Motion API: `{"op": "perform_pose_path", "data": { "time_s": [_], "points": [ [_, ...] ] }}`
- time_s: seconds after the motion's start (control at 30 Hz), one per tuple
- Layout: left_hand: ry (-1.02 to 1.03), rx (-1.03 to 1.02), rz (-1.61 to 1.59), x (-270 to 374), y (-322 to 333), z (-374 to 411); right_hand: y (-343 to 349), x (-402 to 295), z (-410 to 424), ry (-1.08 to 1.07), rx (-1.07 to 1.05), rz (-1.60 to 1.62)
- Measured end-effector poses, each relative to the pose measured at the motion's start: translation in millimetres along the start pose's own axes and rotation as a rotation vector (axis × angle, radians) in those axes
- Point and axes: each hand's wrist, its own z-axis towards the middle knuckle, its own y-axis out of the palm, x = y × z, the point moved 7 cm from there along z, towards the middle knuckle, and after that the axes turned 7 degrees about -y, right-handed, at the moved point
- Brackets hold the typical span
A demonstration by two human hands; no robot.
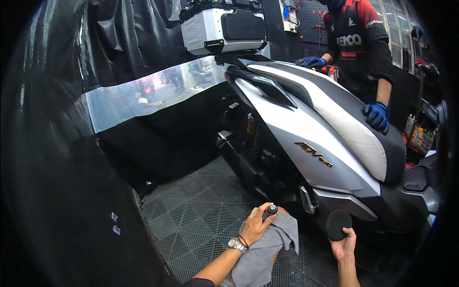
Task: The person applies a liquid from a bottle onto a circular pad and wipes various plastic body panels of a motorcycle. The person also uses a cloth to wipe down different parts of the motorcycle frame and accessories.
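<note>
My left hand (256, 223) grips a small dark bottle (271, 211) by its body, its top facing up toward the camera. A grey microfiber cloth (260, 254) lies draped over my leg beneath that wrist, which wears a metal watch (236, 244) and dark bands. My right hand (344, 244) holds a round black applicator pad (338, 225) by its edge, flat face toward the camera. Just beyond both hands stands a silver-and-black scooter (308, 132), its lower side trim (344, 203) close above the pad. Neither hand visibly touches the scooter.
A co-worker in blue gloves (376, 116) stands across the scooter, one glove on its seat (353, 122). A silver top case (222, 30) sits at the rear. Black curtains (46, 161) with a clear strip (154, 95) hang at left. Grey grid tiles (200, 201) cover the floor.
</note>
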Motion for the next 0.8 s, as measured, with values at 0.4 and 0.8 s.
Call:
{"op": "perform_pose_path", "data": {
  "time_s": [0.4, 0.8],
  "points": [
    [0.343, -0.42, 0.243, 147.8, -25.6, 49.4, 96.8, 39.1, -75.3, 0.089, -0.183, 0.079],
    [0.891, -0.397, 0.532, 266.3, -1.6, 68.5, 118.2, -3.4, -109.4, 0.107, -0.265, 0.118]
  ]
}}
